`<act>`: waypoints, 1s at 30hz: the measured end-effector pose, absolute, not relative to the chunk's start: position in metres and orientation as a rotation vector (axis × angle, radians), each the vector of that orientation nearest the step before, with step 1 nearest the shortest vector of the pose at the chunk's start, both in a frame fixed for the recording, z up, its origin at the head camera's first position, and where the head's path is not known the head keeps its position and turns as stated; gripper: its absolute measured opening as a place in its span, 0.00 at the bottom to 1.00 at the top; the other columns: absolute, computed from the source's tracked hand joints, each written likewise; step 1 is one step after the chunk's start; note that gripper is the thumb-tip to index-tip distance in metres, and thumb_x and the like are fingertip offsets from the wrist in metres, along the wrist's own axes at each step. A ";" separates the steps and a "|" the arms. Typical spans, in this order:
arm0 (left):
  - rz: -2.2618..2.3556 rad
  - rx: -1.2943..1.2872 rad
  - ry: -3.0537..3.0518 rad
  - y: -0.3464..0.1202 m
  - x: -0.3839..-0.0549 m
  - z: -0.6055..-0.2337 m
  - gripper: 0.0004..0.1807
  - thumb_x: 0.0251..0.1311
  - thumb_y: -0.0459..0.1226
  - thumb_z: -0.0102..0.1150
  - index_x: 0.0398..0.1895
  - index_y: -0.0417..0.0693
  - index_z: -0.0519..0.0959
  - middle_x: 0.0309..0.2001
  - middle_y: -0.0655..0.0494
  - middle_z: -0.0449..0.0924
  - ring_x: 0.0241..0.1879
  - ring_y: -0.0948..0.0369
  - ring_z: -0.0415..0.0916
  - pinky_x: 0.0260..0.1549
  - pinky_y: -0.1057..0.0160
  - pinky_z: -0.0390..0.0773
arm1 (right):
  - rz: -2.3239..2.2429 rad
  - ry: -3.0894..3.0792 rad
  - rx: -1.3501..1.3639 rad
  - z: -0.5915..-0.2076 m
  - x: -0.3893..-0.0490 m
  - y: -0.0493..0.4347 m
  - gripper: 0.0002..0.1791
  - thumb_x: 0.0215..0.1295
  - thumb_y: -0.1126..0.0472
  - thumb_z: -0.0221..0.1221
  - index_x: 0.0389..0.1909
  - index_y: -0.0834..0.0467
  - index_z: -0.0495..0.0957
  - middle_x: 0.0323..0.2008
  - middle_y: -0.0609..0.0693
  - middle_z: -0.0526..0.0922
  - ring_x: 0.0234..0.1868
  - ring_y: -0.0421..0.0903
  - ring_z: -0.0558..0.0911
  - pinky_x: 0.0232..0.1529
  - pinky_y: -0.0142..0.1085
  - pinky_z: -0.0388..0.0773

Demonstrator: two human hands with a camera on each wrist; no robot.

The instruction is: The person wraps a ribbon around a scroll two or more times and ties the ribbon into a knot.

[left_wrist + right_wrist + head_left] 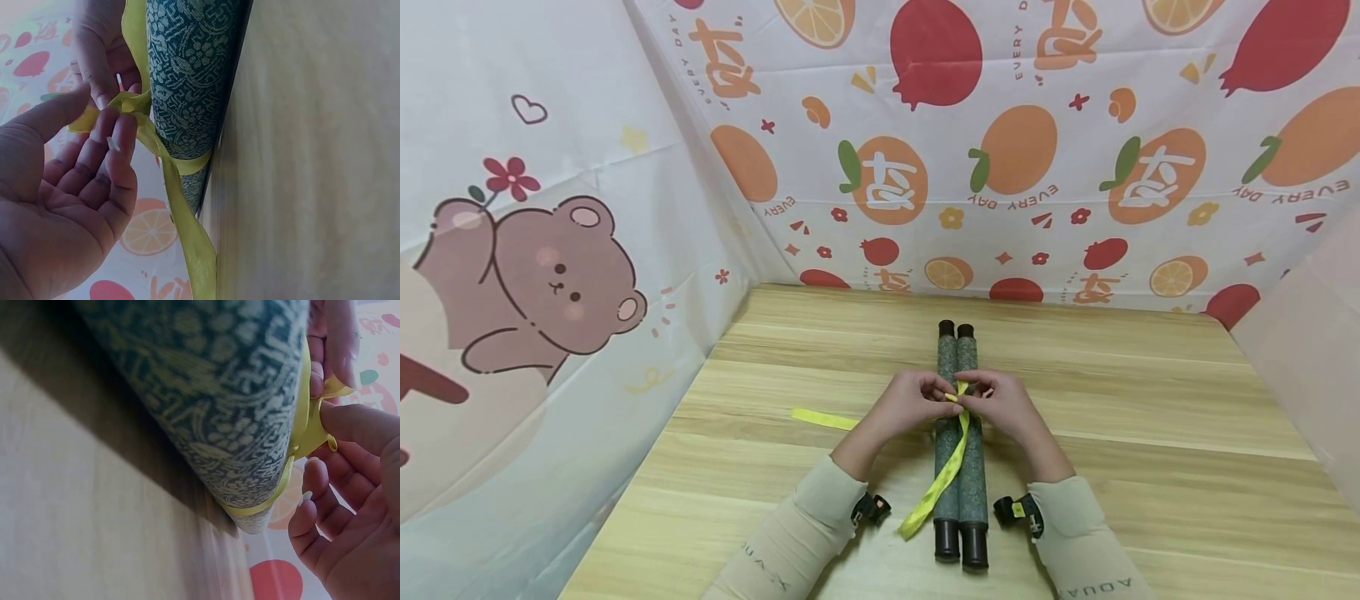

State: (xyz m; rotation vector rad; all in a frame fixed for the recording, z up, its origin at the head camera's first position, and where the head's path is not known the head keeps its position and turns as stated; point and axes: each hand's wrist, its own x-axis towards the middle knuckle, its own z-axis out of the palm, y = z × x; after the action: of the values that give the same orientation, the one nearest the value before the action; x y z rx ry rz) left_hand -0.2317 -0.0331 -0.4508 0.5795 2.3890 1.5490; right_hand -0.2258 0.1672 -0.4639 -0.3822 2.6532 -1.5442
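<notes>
A double-rolled scroll [973,467] in green patterned brocade, with dark end knobs, lies lengthwise on the table. Yellow ribbon [953,467] wraps round its middle, with a loose loop or knot on top. My left hand [908,402] pinches the ribbon between thumb and fingertips from the left side. From the right, my right hand [1006,406] pinches it close by, both sets of fingertips nearly meeting. In the left wrist view a ribbon tail [192,244] hangs past the scroll. The right wrist view shows the band [275,494] snug round the brocade, the knot partly hidden by fingers.
The wood-grain table [1150,433] extends on both sides of the scroll. One ribbon end [823,418] stretches left across it, and another trails toward the near edge. A fruit-printed cloth [947,167] hangs behind, and a bear-printed cloth [557,275] at left.
</notes>
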 end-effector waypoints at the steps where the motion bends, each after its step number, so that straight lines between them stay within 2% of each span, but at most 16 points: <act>1: 1.540 0.571 2.405 -0.033 -0.232 -0.451 0.08 0.56 0.41 0.72 0.36 0.49 0.85 0.29 0.58 0.84 0.29 0.64 0.79 0.28 0.66 0.79 | -1.539 2.657 -0.387 -0.464 -0.226 0.167 0.18 0.60 0.61 0.67 0.52 0.55 0.83 0.33 0.50 0.83 0.33 0.45 0.77 0.24 0.33 0.72; 5: 1.502 0.540 2.483 -0.034 -0.232 -0.451 0.07 0.59 0.44 0.69 0.33 0.51 0.85 0.27 0.58 0.83 0.26 0.64 0.76 0.25 0.66 0.76 | -1.543 2.660 -0.375 -0.463 -0.225 0.169 0.17 0.62 0.54 0.66 0.51 0.54 0.84 0.37 0.50 0.84 0.35 0.45 0.78 0.28 0.35 0.75; 10: 1.509 0.512 2.497 -0.039 -0.234 -0.451 0.06 0.61 0.43 0.66 0.34 0.52 0.87 0.32 0.58 0.85 0.31 0.59 0.81 0.30 0.65 0.81 | -1.581 2.644 -0.294 -0.463 -0.226 0.175 0.18 0.68 0.47 0.61 0.50 0.53 0.85 0.44 0.49 0.86 0.37 0.46 0.79 0.34 0.37 0.77; 16: 1.525 0.485 2.468 -0.044 -0.236 -0.449 0.06 0.62 0.42 0.66 0.35 0.50 0.88 0.36 0.54 0.87 0.39 0.49 0.83 0.35 0.64 0.81 | -1.579 2.627 -0.282 -0.463 -0.228 0.179 0.14 0.65 0.55 0.64 0.47 0.57 0.86 0.46 0.52 0.87 0.41 0.44 0.82 0.40 0.36 0.79; 19: 1.513 0.479 2.470 -0.045 -0.236 -0.448 0.06 0.63 0.41 0.65 0.35 0.50 0.88 0.36 0.53 0.87 0.41 0.48 0.83 0.37 0.63 0.82 | -1.541 2.629 -0.280 -0.463 -0.229 0.181 0.12 0.63 0.60 0.65 0.46 0.57 0.86 0.45 0.52 0.87 0.42 0.45 0.82 0.42 0.37 0.79; 23: 1.522 0.484 2.445 -0.046 -0.237 -0.448 0.06 0.63 0.38 0.64 0.35 0.46 0.87 0.37 0.47 0.86 0.40 0.46 0.83 0.38 0.57 0.84 | -1.439 2.695 -0.260 -0.463 -0.229 0.183 0.10 0.61 0.59 0.67 0.43 0.54 0.87 0.43 0.50 0.87 0.41 0.44 0.82 0.42 0.38 0.78; 30: 1.439 0.510 2.525 -0.047 -0.239 -0.449 0.07 0.65 0.40 0.62 0.33 0.50 0.87 0.35 0.51 0.86 0.34 0.57 0.81 0.33 0.65 0.79 | -1.371 2.742 -0.250 -0.462 -0.228 0.188 0.07 0.61 0.52 0.67 0.35 0.51 0.87 0.35 0.46 0.86 0.35 0.43 0.80 0.38 0.37 0.76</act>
State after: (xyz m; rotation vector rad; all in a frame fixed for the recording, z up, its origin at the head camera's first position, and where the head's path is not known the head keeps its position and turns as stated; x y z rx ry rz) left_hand -0.2388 -0.0466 -0.4493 0.5099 2.5255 1.4389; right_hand -0.2276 0.1876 -0.4619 -0.2499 2.7418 -1.3707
